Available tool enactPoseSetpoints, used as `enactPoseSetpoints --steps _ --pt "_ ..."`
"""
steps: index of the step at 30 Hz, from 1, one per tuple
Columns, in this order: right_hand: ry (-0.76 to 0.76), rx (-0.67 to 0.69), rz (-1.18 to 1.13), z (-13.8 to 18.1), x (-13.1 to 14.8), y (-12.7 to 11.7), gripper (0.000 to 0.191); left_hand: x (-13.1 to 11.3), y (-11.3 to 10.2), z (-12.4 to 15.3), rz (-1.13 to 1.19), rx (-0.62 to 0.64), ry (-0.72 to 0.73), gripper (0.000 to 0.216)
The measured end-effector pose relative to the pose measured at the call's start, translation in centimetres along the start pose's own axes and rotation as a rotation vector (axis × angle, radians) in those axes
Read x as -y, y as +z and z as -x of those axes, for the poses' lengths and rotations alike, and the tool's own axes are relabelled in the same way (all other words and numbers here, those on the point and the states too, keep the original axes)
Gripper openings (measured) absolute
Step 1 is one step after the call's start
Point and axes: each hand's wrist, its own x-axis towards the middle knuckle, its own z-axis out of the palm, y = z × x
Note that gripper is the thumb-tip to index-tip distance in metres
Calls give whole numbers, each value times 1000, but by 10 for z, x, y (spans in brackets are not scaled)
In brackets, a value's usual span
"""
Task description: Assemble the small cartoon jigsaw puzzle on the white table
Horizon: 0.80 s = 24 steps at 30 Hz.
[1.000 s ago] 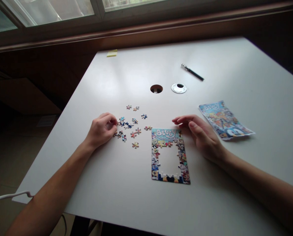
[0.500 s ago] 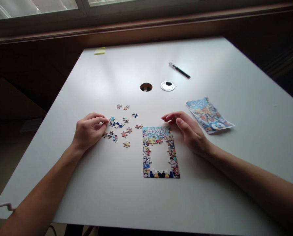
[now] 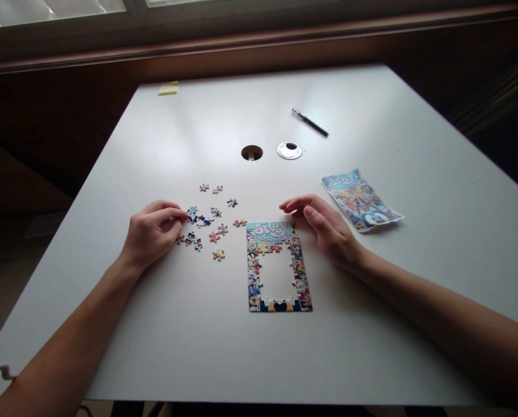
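Observation:
My left hand (image 3: 155,230) rests on the table at the left edge of a scatter of loose jigsaw pieces. Its thumb and forefinger are pinched at the rim of a puzzle piece (image 3: 192,219), partly hidden by the fingertips. Several more jigsaw pieces (image 3: 204,220) lie spread to its right. Between my hands is a partly assembled jigsaw puzzle (image 3: 301,278), a closed border around a bare white middle. My right hand (image 3: 324,229) lies on its side by the puzzle's upper right corner, fingers loosely curved and apart from the thumb, holding nothing.
A crumpled picture sheet (image 3: 361,200) lies beyond my right hand. Farther back are a black pen (image 3: 310,122), a round metal cover (image 3: 289,150) and a cable hole (image 3: 252,153) in the white table (image 3: 198,347). A yellow sticky note (image 3: 168,88) is near the far edge.
The whole view has shifted slightly, so everything appears a little farther left. Both hands keep nearly the same places relative to the pieces and puzzle.

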Motion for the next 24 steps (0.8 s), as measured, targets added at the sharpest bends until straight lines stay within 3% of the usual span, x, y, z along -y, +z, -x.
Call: enactPoseSetpoints --steps 11,16,20,24 --pt "-7 7 5 -1 0 0 31 1 0 -1 13 5 12 15" --pt "-4 14 19 -1 1 0 31 -22 4 -1 -59 -36 151 13" --pt "-7 24 58 -1 2 0 32 -55 17 3 -109 160 400 31" --pt "-20 24 81 -2 2 0 32 -68 27 6 -180 334 498 53"
